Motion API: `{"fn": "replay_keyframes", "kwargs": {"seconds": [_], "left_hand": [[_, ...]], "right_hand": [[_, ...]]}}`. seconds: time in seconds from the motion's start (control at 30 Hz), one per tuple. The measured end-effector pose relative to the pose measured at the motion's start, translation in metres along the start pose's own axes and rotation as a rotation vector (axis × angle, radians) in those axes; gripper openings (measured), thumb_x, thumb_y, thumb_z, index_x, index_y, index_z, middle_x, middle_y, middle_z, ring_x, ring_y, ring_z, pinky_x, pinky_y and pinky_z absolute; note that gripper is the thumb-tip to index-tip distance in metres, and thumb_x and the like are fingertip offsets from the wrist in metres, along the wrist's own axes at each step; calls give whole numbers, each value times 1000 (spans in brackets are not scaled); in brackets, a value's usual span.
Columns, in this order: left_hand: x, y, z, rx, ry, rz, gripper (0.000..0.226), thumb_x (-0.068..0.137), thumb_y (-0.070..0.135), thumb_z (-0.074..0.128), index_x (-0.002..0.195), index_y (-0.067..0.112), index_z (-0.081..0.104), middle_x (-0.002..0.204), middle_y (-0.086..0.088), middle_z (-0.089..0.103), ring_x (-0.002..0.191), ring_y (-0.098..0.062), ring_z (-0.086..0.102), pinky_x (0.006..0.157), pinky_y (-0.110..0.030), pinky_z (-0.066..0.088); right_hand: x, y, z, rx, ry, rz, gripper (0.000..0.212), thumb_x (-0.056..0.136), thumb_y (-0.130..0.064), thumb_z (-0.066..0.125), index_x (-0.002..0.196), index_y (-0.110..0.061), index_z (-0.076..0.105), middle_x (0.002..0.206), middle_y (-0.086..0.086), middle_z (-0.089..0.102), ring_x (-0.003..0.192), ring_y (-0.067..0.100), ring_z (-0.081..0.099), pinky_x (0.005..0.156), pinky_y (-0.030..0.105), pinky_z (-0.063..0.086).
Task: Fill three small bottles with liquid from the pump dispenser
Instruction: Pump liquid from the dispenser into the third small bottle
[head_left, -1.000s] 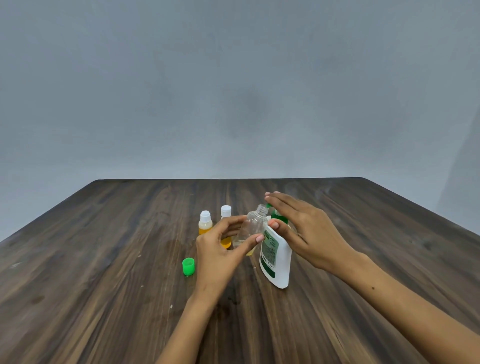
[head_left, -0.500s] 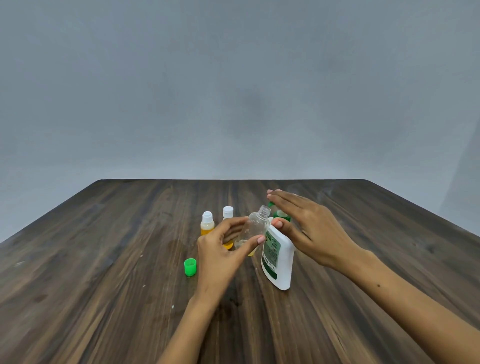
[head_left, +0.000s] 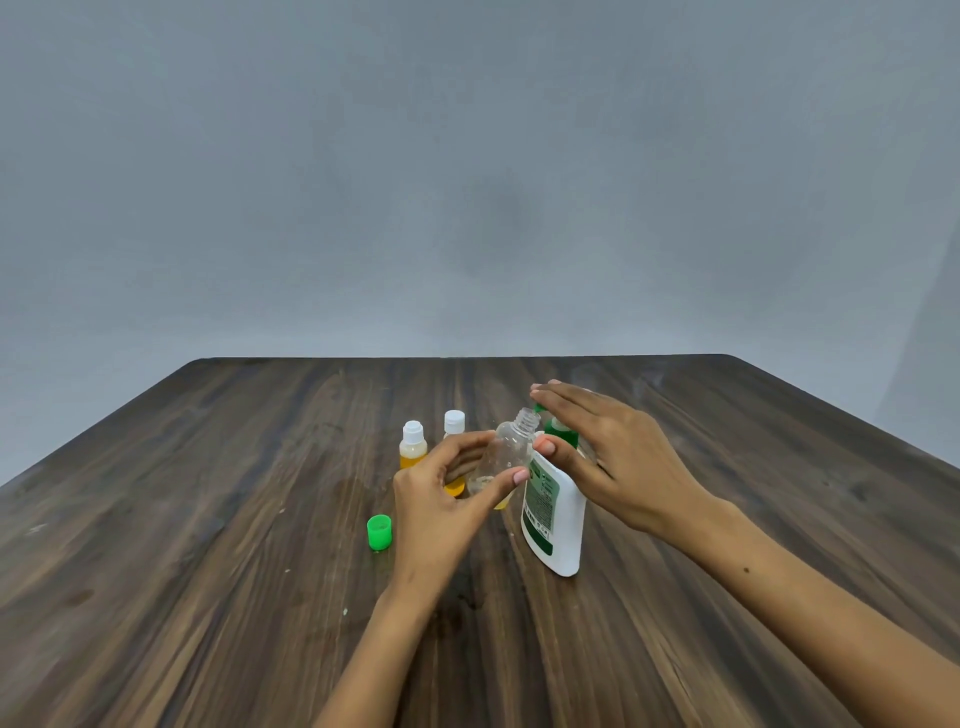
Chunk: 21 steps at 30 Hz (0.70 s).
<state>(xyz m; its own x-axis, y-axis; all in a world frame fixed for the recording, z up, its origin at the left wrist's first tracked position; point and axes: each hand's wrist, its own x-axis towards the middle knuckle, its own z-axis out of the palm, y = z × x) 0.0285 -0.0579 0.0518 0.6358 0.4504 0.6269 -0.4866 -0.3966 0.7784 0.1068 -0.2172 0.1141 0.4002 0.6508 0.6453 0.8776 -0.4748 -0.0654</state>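
Capped bottles stand behind left hand, green cap beside.

1 head view, wide-angle, facing forward and down over table, hands close below centre.

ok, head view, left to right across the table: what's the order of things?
green cap → first white-capped bottle → second white-capped bottle → clear open bottle, which the left hand holds → white pump dispenser, with the right hand flat on its pump.
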Motion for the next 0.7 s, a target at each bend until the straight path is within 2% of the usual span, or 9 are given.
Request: {"fn": "replay_keyframes", "kwargs": {"seconds": [0.1,0.23,0.4,0.57,0.7], "left_hand": [[0,-1,0,-1,1,1,41,62,31,85,99,24,71,95,13,74,92,2,69,80,-11,52],[0,0,0,-1,1,1,40,62,31,85,98,27,69,95,14,73,91,3,69,80,-12,53],[-1,0,0,0,-2,2,41,61,32,84,99,27,69,96,15,73,92,3,69,81,-11,53],[0,1,-1,12,0,7,40,61,35,83,98,30,68,96,17,72,92,4,68,79,-10,52],[0,-1,0,15,1,6,40,62,35,83,98,33,67,96,17,72,93,4,68,80,-11,52]], "right_hand": [[-1,0,1,-16,-6,-8,81,88,-72,13,135,-17,51,138,-2,51,129,13,44,99,24,33],[2,4,-2,4,-44,-14,84,87,-73,11,138,-17,47,141,-1,48,133,11,39,110,31,30],[-1,0,1,-1,8,-6,80,89,-72,13,131,-19,55,134,-2,55,126,12,47,99,22,32],[3,2,-2,27,-24,-3,85,87,-74,10,135,-18,51,138,-1,51,130,12,44,107,31,32],[1,1,1,28,17,-10,81,88,-73,14,130,-17,57,133,-1,56,124,14,50,97,23,34]]}}
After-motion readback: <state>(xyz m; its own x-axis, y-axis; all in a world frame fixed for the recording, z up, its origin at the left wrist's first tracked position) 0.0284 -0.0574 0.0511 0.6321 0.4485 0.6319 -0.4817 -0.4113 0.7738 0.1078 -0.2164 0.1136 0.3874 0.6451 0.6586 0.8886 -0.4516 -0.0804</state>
